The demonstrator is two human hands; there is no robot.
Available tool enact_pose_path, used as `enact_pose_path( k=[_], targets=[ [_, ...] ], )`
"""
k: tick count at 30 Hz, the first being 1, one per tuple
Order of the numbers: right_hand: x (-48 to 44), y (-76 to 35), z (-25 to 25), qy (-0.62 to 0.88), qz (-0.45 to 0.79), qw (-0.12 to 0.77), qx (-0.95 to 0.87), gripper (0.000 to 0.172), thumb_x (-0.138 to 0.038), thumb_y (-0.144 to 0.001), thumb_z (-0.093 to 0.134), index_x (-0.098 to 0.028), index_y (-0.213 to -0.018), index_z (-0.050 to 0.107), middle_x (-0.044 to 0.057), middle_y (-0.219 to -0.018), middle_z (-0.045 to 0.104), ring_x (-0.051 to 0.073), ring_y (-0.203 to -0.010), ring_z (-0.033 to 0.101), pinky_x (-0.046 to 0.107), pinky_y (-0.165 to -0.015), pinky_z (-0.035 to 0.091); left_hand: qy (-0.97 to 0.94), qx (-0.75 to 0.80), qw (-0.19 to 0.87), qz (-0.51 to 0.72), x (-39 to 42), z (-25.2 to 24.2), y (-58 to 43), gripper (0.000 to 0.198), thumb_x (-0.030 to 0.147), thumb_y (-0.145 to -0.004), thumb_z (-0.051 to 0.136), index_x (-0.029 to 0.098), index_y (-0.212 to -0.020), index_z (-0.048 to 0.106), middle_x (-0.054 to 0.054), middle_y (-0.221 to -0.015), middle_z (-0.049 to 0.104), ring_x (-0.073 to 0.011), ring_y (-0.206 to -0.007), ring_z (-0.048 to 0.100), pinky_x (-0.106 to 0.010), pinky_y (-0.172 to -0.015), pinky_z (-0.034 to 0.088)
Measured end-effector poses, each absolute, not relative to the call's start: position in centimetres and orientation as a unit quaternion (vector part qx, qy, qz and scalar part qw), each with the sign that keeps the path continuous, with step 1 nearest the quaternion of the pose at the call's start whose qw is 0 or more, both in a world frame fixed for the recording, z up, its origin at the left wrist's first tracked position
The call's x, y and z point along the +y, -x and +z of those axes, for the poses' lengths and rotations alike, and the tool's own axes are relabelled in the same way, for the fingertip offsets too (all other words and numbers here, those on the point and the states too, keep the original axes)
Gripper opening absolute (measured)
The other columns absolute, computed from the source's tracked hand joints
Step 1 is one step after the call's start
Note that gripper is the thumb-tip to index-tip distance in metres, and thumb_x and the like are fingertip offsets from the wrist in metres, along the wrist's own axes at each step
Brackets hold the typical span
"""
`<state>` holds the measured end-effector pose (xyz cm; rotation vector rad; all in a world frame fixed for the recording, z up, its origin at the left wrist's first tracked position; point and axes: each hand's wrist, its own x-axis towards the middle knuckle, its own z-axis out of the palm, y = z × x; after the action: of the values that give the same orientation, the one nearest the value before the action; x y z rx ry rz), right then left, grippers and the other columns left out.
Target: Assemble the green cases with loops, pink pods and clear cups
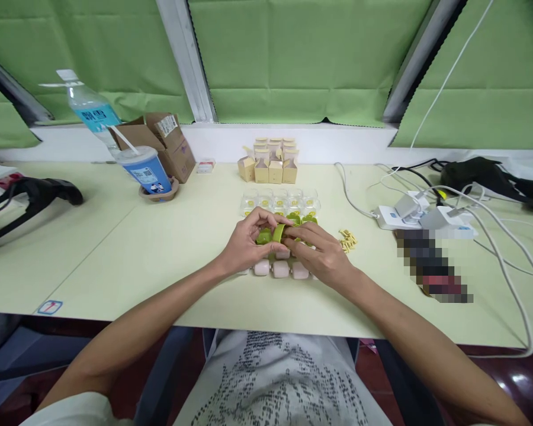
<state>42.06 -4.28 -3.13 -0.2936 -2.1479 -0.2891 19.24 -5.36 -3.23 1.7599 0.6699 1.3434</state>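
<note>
My left hand [247, 244] is curled round a small green plastic cup-like piece [278, 233], tipped on its side, thumb below and fingers above. My right hand [323, 253] meets it from the right, fingers closed together at its open side. Whatever those fingertips pinch is hidden. Behind the hands stand rows of clear round containers [279, 198] with yellow spots. More green pieces [310, 219] sit among the nearer ones, partly covered by my fingers. Just below my hands lie pale pink rounded pieces [281, 270] in a row. Several small yellow pegs [347, 241] are heaped right of my right hand.
Small cream boxes [275, 168] stand at the back. A blue paper cup [145, 171], a water bottle [93, 112] and a cardboard box [173, 148] are at the back left. Power strips [400, 217] and white cables spread over the right side, beside a pixelated object [435, 269].
</note>
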Motion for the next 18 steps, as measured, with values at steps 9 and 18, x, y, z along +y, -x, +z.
enact_pose_path(
  k=[9,18],
  targets=[
    [-4.4,-41.94,-3.19,0.122,-0.114,0.485,-0.858,0.014,-0.004,-0.105,0.072,-0.017,-0.107,0.074,0.011,-0.104,0.085,0.022,-0.089,0.071,0.039,-0.077,0.061,-0.679,0.265,0.421,0.539,-5.98,-3.34,-19.9,0.052,0.036,-0.08,0.105,0.022,-0.102,0.059,-0.014,-0.13,0.083,-0.0237,-0.124,0.079,-0.037,-0.112,0.058],
    [-3.88,-42.04,-2.85,0.082,-0.111,0.474,-0.87,0.013,-0.007,-0.108,0.067,-0.017,-0.106,0.075,0.013,-0.105,0.083,0.023,-0.092,0.074,0.04,-0.077,0.065,-0.673,0.261,0.445,0.53,-5.78,-3.57,-20.16,0.053,0.038,-0.081,0.104,0.022,-0.103,0.059,-0.012,-0.125,0.084,-0.0213,-0.117,0.079,-0.034,-0.104,0.057]
  ],
)
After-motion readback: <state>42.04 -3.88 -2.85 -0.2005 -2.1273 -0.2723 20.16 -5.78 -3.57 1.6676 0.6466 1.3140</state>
